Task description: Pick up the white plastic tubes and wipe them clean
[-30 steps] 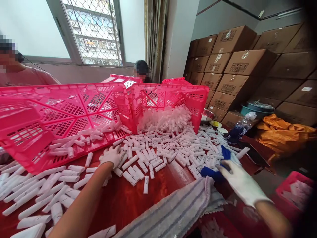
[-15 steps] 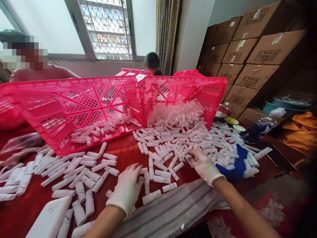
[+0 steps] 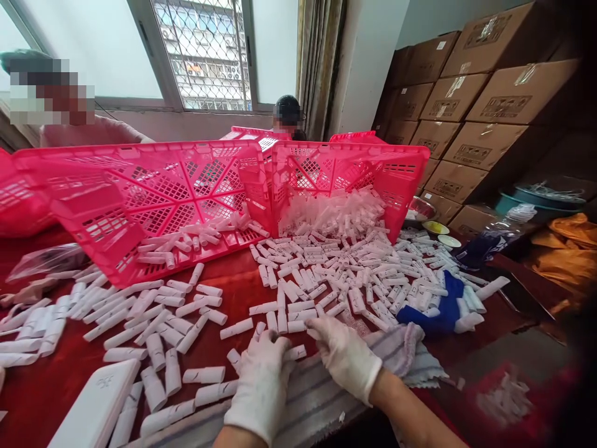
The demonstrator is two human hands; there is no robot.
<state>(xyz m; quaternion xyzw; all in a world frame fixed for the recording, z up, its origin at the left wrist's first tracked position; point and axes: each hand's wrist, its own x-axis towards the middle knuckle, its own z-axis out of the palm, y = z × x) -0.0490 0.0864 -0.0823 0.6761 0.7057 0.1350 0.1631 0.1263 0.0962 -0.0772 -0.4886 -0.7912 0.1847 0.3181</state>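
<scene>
White, short tube-like pieces with dark marks lie scattered over the red table (image 3: 205, 336). My gloved left hand (image 3: 262, 382) is closed low at the near side, its fingers curled round a white tube (image 3: 296, 353) whose end sticks out to the right. Just right of it my gloved right hand (image 3: 345, 354) hovers over the striped cloth (image 3: 321, 398), fingers bent and drawn together; whatever they hold, if anything, is hidden. Beyond the hands spreads a dense heap of the same tubes (image 3: 336, 267).
Two pink crates (image 3: 186, 146) lie tipped toward me, with tubes inside. A white box-like device (image 3: 96, 404) lies near left, a blue cloth (image 3: 431, 317) at right. Farther right are a bottle (image 3: 497, 233) and stacked cartons (image 3: 494, 99). Two people sit behind the crates.
My right hand has moved left and nearer, away from the heap toward my left hand. My left hand has shifted right and nearer. More tubes lie around the left hand.
</scene>
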